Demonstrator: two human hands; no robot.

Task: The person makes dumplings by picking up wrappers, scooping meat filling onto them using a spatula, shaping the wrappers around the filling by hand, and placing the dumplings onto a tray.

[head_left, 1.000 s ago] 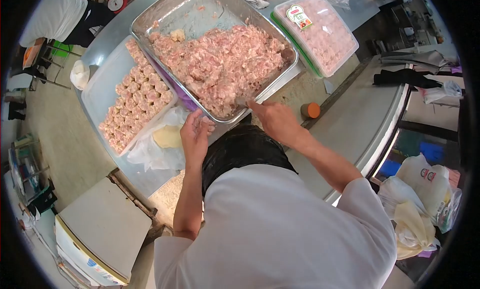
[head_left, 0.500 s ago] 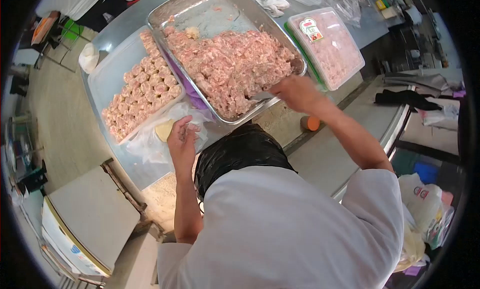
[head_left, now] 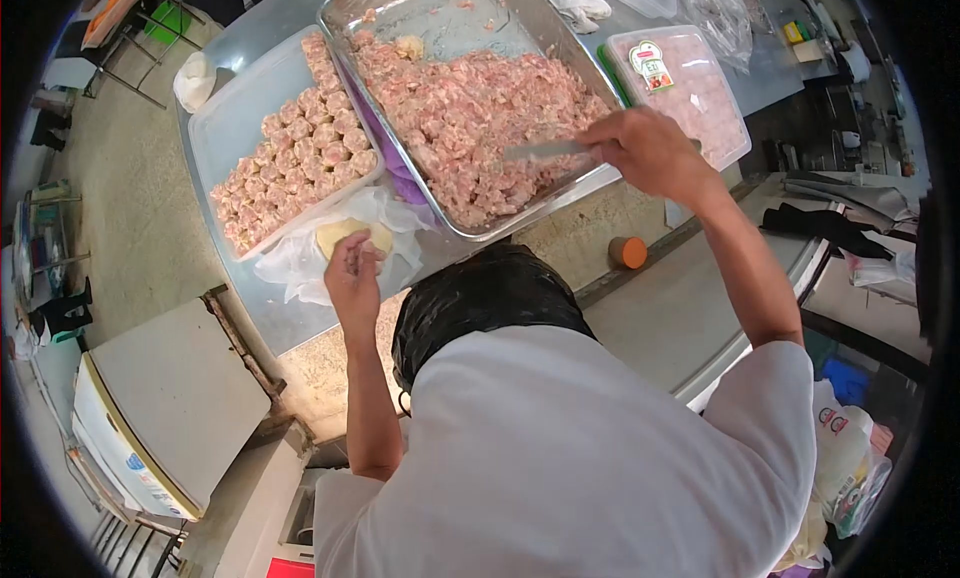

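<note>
Over meat [head_left: 440, 108], blade [head_left: 545, 150] points left.

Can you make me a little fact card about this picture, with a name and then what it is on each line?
Left hand: fingers at the pale yellow rounds; grip unclear
Right hand: holding a flat metal blade
Metal tray: pink minced meat
Open plastic tub: lots of little meat dumplings
Closed tub: has a label
Beyond the tray: crumpled white cloth
</note>
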